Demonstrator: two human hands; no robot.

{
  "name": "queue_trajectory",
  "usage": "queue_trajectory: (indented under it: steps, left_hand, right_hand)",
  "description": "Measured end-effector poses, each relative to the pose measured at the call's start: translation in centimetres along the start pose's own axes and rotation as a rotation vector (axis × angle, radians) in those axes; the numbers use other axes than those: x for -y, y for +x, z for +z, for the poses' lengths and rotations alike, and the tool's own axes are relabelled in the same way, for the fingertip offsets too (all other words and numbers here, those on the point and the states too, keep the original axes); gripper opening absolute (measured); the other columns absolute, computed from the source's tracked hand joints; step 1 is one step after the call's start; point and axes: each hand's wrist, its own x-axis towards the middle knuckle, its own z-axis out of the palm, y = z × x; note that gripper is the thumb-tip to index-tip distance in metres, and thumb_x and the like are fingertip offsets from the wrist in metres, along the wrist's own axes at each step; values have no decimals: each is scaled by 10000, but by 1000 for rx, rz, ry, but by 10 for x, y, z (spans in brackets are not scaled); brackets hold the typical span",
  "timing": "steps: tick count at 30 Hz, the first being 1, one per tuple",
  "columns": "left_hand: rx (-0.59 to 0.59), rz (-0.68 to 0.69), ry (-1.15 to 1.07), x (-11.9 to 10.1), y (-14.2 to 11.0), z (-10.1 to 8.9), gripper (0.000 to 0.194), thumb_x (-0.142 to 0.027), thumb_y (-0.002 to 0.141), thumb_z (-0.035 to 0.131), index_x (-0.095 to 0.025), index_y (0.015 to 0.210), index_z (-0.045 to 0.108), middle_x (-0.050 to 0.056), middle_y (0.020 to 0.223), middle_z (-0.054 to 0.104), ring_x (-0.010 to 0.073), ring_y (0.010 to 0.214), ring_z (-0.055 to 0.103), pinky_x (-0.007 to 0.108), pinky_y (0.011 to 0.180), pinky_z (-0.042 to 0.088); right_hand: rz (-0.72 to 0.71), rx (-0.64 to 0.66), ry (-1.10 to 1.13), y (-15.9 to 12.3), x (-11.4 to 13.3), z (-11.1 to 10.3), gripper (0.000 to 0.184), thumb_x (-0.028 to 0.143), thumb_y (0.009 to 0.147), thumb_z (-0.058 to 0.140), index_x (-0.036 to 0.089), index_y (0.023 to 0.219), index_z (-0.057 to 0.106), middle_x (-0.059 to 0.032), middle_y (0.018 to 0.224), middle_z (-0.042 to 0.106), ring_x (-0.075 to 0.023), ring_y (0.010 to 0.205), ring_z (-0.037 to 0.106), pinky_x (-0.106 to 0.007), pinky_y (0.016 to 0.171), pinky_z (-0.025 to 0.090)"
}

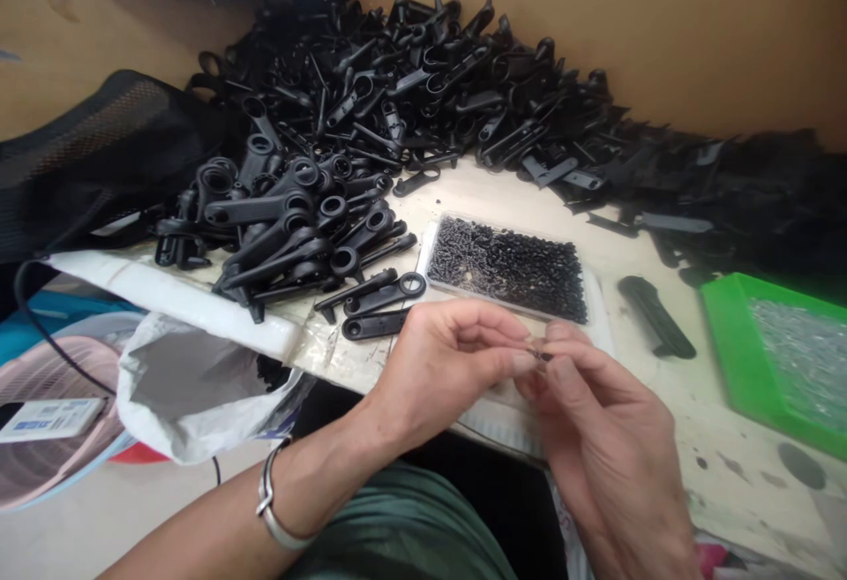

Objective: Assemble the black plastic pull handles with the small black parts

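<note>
My left hand (pixel 456 350) and my right hand (pixel 595 412) meet at the fingertips over the table's near edge. Both are closed in a pinch, and between them is a small dark part (pixel 541 355), mostly covered by the fingers. Its exact kind does not show. Just beyond my hands lies a shallow clear tray (pixel 433 284) full of tiny black pieces (pixel 509 267). Left of my left hand are several black plastic arms with ring ends (pixel 384 293). To the right of the tray, a single black plastic piece (pixel 656 317) rests on the table.
A large heap of black plastic parts (pixel 410 77) covers the back, against cardboard walls (pixel 628 24). At right stands a green bin (pixel 741 359) holding small clear pieces (pixel 800 355). On the lower left are an open white sack (pixel 191 386) and a pink basket (pixel 59 368).
</note>
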Motion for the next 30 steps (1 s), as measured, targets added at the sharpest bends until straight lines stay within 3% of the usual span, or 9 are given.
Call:
queue_trajectory:
  steps: [9,19,25,30]
  left_hand:
    - [-51,-6,77,-1,0,-1,282,-169,575,917,-110,753,707,13,650,716,100,604,660,187,610,519]
    - [-5,27,26,2,-2,-1,258,-152,577,912,-115,739,715,8,663,713,113,621,673,221,656,560]
    - [18,44,24,3,-1,-2,251,-176,619,896,-118,768,702,13,667,711,126,610,675,234,635,558]
    - [-9,37,18,3,-1,-1,239,-120,606,891,-121,759,707,3,706,719,99,633,673,198,654,560]
  right_hand:
    - [-82,-11,-41,-1,1,3,96,307,679,852,258,718,779,-21,993,615,-117,787,581,-227,646,518]
    - [-118,-21,-93,-1,-2,3,97,291,684,850,252,740,781,-28,1013,640,-124,766,603,-236,599,521]
    - [-154,-53,-139,-4,-8,-2,103,263,723,832,263,816,787,-4,982,678,-74,586,578,-226,519,503]
    - [-215,-42,-151,-5,-9,-2,68,233,740,819,245,795,780,-5,954,678,-82,629,578,-230,575,517]
